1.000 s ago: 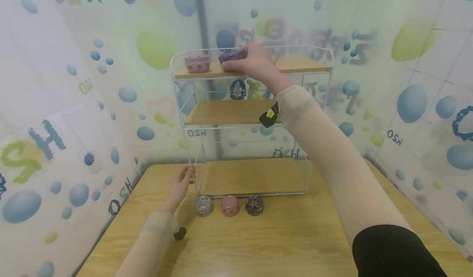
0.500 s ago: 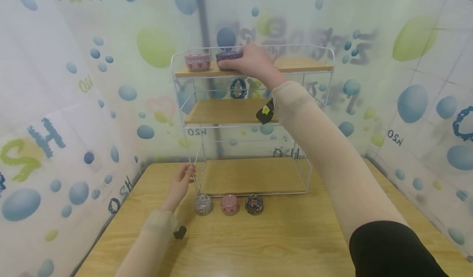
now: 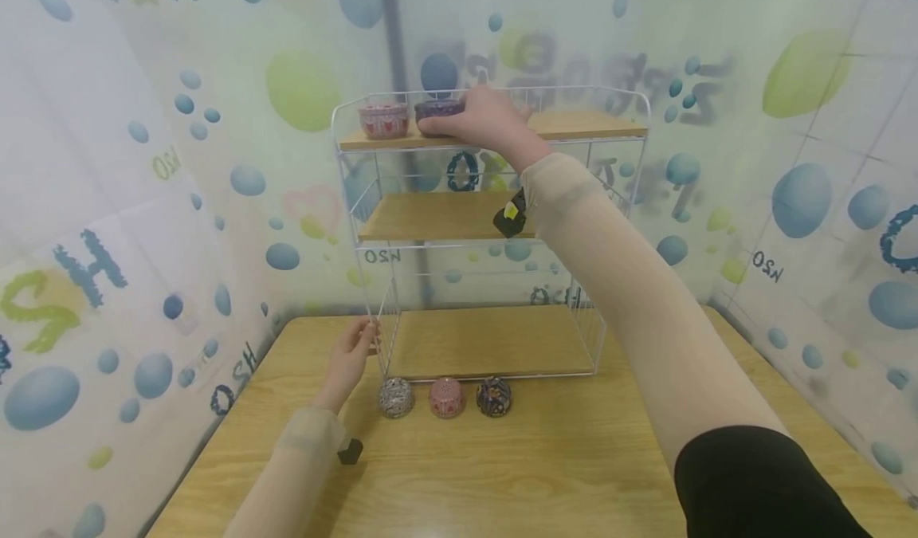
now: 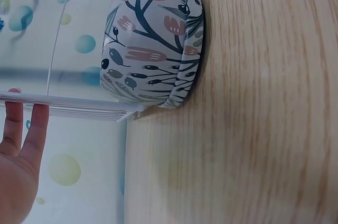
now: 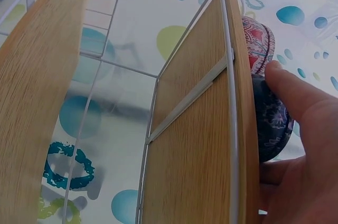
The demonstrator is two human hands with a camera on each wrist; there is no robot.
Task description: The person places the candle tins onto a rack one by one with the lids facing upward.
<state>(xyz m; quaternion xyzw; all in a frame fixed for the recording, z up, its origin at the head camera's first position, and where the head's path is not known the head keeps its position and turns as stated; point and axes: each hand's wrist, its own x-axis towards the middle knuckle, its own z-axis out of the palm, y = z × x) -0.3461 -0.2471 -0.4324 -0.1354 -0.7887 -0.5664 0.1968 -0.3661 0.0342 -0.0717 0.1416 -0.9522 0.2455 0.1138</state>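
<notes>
The right hand [image 3: 491,117] has thumb and fingers clamped round a dark purple-blue tin [image 3: 436,109], which sits on the top shelf [image 3: 595,125] close to its front edge, towards the left corner. Low down, the left hand [image 3: 350,356] grips the front left upright of the white wire rack [image 3: 545,377]. A pink tin [image 3: 384,122] stands just beside the dark one, nearer that corner.

I see no rail along the front edge, so a fingertip catching the dark tin on release might tip it off; a shove leftward could knock the pink one. The rack looks light, and would perhaps rock if the steadying hold slackened.

The right forearm [image 3: 624,291] crosses before the middle shelf [image 3: 423,215]. On the table [image 3: 559,458], a grey-white tin [image 3: 396,398], a rosy tin [image 3: 447,398] and a dark floral tin [image 3: 493,397] line the bottom shelf's [image 3: 495,343] front edge, blocking an easy reach in.
</notes>
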